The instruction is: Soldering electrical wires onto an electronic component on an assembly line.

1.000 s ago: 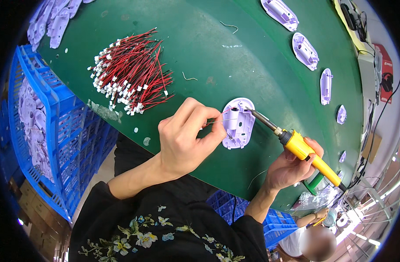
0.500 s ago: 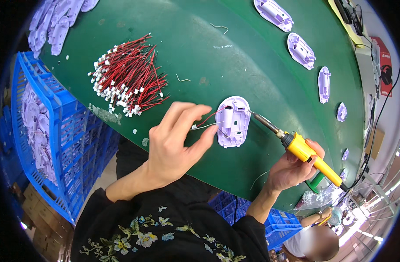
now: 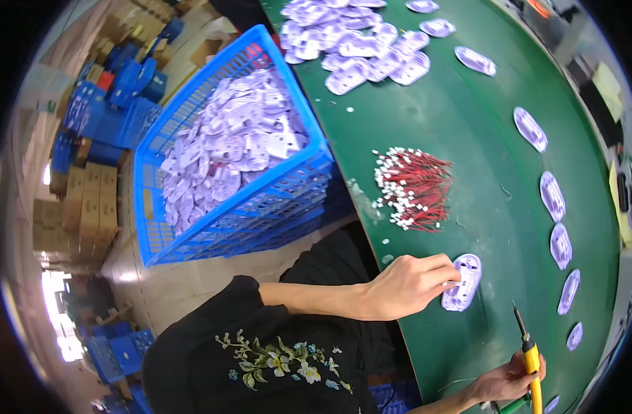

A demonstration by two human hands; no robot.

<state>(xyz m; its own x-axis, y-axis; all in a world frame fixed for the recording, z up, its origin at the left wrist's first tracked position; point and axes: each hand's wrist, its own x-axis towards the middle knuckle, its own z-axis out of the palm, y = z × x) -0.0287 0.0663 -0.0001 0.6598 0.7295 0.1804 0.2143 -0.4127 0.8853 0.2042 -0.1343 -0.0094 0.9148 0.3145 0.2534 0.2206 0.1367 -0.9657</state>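
Observation:
My left hand [image 3: 414, 284] is closed, its fingertips pinched together at the left edge of a lavender plastic shell [image 3: 469, 279] lying on the green table. A small whitish piece shows at the fingertips; the fingers cover most of whatever they pinch. My right hand [image 3: 508, 379], lower right, is wrapped round the yellow handle of a soldering iron [image 3: 531, 357]. Its dark tip points up and away, to the right of the shell and apart from it. Beyond my left hand lies a heap of red and black wire leads [image 3: 421, 188] with white connectors.
A blue crate [image 3: 316, 157] full of lavender shells stands left of the table [image 3: 492, 148]. More shells are piled [image 3: 371, 52] at the far end. Several single shells [image 3: 553, 196] form a curved row along the right. Thin wire scraps [image 3: 505, 192] lie near the leads.
The view has swung left, bringing the crate into full sight. My left fingers have closed at the shell's edge. The soldering iron's tip has moved away from the shell.

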